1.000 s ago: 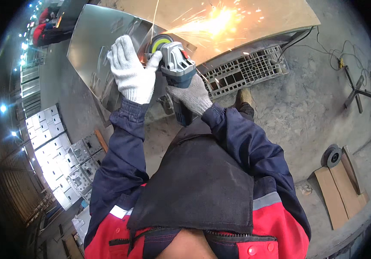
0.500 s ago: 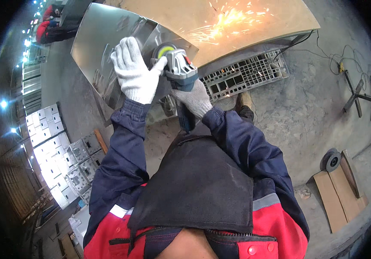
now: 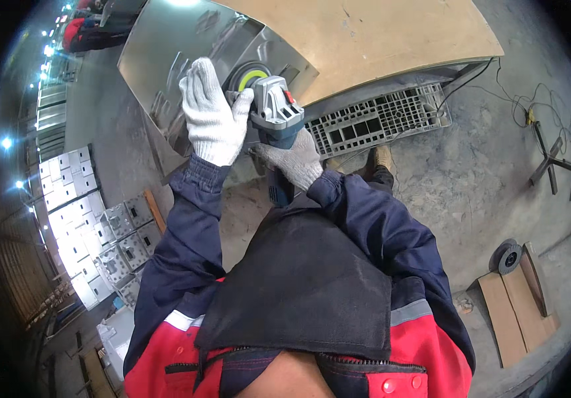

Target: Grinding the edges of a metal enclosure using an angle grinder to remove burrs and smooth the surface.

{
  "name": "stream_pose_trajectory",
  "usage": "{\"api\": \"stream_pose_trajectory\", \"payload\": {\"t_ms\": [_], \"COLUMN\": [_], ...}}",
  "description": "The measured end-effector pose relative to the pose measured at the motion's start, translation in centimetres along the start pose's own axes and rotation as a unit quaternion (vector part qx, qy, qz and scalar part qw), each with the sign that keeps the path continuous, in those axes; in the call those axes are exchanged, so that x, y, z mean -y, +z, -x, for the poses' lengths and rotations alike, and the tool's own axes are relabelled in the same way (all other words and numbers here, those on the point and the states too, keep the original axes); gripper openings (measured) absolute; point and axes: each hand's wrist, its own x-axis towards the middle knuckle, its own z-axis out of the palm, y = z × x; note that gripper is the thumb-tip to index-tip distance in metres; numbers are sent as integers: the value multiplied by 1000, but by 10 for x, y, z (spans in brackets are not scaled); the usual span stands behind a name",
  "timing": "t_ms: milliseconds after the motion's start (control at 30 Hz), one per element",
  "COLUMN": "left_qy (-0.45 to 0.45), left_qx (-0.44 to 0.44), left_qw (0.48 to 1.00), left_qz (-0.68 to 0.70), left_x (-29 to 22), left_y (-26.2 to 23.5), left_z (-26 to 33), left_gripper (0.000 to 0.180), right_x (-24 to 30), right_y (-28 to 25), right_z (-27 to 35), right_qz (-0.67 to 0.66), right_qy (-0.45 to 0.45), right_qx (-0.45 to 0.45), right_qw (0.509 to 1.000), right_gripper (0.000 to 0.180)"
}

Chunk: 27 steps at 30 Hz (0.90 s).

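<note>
My right hand [image 3: 293, 159], in a grey-white knit glove, is wrapped round the body of an angle grinder [image 3: 277, 109] with a grey metal head and a dark blue body. Its disc [image 3: 252, 76], with a yellow-green ring, is over a shiny sheet-metal piece [image 3: 156, 56] near the sheet's right side. My left hand [image 3: 214, 119], in a white knit glove, lies back up over the same sheet with fingers stretched out. Its thumb reaches to the grinder head's left side; whether it presses on it I cannot tell.
The sheet lies on a tan-topped table [image 3: 378, 40]. Below the table edge stands a grey plastic pallet [image 3: 391, 116] with a cable near it. White boxes [image 3: 76, 219] are stacked at left. A metal stand [image 3: 551, 159], cardboard [image 3: 514, 308] and a dark spool [image 3: 509, 257] sit at right. Another person [image 3: 93, 33] is far left.
Bright sparks were flying over the table from the grinder; none show now. The grinder's disc shows more fully. My left fingers have drawn closer together.
</note>
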Motion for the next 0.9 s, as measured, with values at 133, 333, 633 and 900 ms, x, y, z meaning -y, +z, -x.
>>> {"api": "stream_pose_trajectory", "payload": {"t_ms": [133,333,633,900], "left_qy": [-9,18,21,-20], "left_qx": [15,32,23,-11], "left_qw": [1000,997,998,999], "left_qz": [15,-61,-62,-26], "left_x": [-4,-4,-5,-7], "left_y": [5,5,5,7], "left_z": [1,6,5,7], "left_gripper": [87,85,85,84], "right_x": [-3,-9,-10,-7], "right_y": [-3,-2,-8,-9], "right_z": [-1,0,-3,-6], "right_qz": [40,36,116,115], "right_qy": [-39,-2,-109,-32], "right_qx": [13,40,6,37], "right_qw": [998,999,987,992], "right_gripper": [56,49,49,68]}}
